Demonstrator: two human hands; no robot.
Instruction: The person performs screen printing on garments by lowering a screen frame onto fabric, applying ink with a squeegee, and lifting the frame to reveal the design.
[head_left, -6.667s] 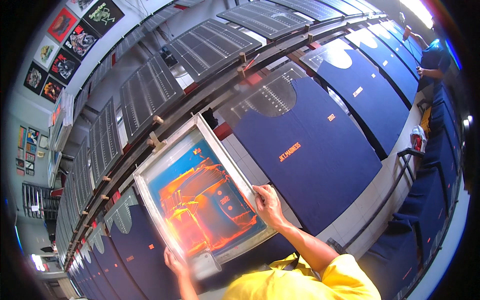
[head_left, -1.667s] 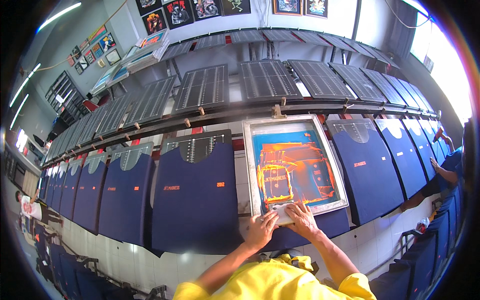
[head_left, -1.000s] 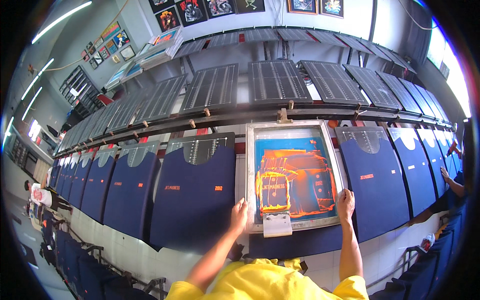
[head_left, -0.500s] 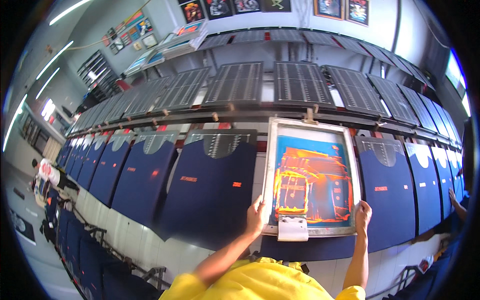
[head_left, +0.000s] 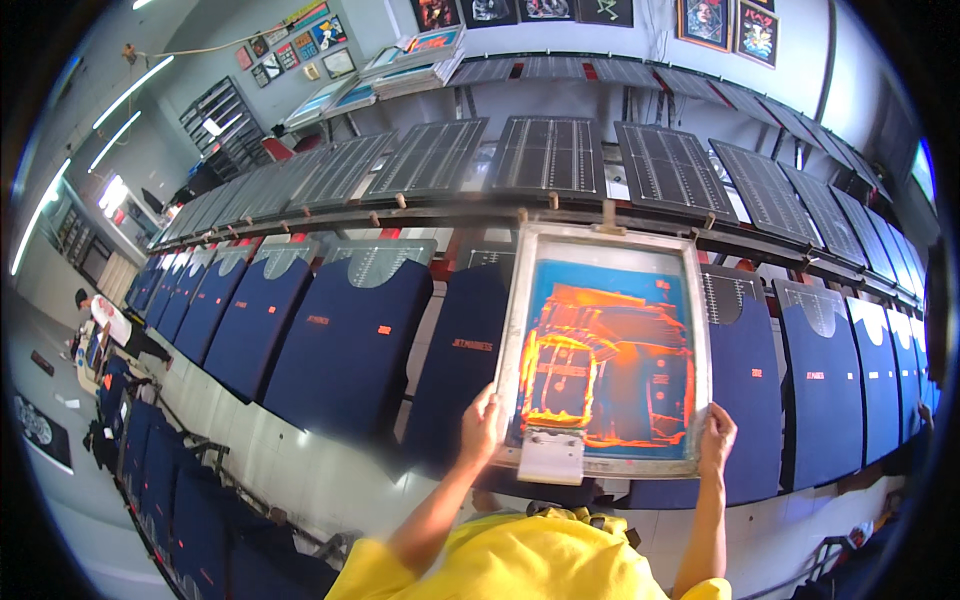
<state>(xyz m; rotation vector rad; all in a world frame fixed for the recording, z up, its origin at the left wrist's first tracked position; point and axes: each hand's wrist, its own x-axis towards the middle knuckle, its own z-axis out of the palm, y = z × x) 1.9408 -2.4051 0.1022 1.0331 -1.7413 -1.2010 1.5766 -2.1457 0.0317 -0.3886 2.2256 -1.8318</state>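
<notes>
Left hand [head_left: 482,428], right hand [head_left: 717,440] both curled round frame [head_left: 701,350]; scraper [head_left: 552,458] right of left hand might slide if tilted.

The screen-printing frame [head_left: 703,330] lies between the fingers of the left hand [head_left: 480,428] and those of the right hand [head_left: 717,438], touched on both sides. In its near left part, just right of the left fingers, rests the squeegee [head_left: 552,456], overlapping the near edge. Directly left of those fingers, a T-shirt [head_left: 455,350] lies on its platen, partly hidden by the frame; further left, more shirts [head_left: 355,335] line up. Just right of the right fingers lies another T-shirt [head_left: 757,425]. Beyond all the fingertips runs a long rail [head_left: 430,216], with uncovered platens [head_left: 547,155] behind it.
</notes>
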